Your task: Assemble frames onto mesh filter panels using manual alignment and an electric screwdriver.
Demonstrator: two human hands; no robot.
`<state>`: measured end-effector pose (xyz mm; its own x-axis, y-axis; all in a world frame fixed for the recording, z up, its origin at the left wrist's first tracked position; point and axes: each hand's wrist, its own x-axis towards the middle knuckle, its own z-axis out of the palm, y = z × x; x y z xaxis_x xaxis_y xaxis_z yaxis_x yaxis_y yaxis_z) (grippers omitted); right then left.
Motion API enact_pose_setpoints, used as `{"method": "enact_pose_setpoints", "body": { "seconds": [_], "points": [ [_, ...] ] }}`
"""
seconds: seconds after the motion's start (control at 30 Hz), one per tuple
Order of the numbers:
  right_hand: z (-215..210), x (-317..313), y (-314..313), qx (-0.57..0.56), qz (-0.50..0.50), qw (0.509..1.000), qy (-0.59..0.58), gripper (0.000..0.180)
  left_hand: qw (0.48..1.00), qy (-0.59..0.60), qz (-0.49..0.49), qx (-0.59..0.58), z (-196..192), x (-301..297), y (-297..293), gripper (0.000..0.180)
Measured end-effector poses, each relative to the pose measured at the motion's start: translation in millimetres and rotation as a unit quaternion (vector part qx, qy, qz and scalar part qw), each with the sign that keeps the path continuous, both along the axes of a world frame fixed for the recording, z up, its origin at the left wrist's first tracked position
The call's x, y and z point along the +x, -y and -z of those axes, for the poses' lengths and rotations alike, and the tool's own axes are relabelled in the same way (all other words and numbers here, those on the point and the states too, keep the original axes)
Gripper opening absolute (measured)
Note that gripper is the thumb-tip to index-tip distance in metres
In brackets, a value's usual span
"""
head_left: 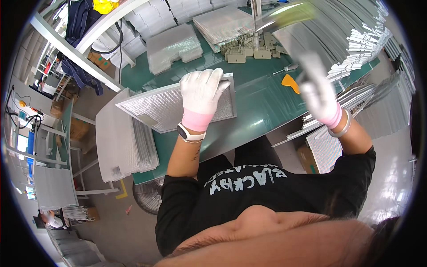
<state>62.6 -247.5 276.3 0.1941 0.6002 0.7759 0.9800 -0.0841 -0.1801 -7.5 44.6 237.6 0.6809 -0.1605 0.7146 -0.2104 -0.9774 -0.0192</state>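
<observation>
My left hand (200, 91), in a white glove with a pink cuff, is closed over the upper edge of a framed metal mesh panel (155, 104). The panel stands tilted, its lower edge by the green table. Out to the right is my gloved right hand (318, 91), raised above the table edge and smeared by motion, so its fingers cannot be made out. Nearest to it lie an orange-yellow flat scraper-like piece (291, 83) and a screwdriver-like tool (286, 69). Farther up, a yellow-green shape (287, 17) is blurred.
A pile of small beige-grey plates (251, 48) sits at the back beside wrapped stacks (173, 46). Stacked panels (126, 147) stand at the left table edge. Long white frame strips (362, 49) are piled at right. A metal post (256, 22) rises behind the green table (255, 107).
</observation>
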Motion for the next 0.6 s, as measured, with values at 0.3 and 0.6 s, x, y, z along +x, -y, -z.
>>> {"method": "enact_pose_setpoints", "body": {
  "seconds": [0.3,0.6],
  "points": [
    [-17.6,-14.6,0.6,0.059,0.004,0.991,-0.123,0.056,1.000,0.025,0.004,-0.004,3.7,-1.7,-0.6,0.035],
    [121.5,36.7,17.9,-0.370,0.215,0.868,-0.254,0.057,0.990,0.121,0.056,-0.043,8.6,8.1,5.1,0.029]
  ]
}}
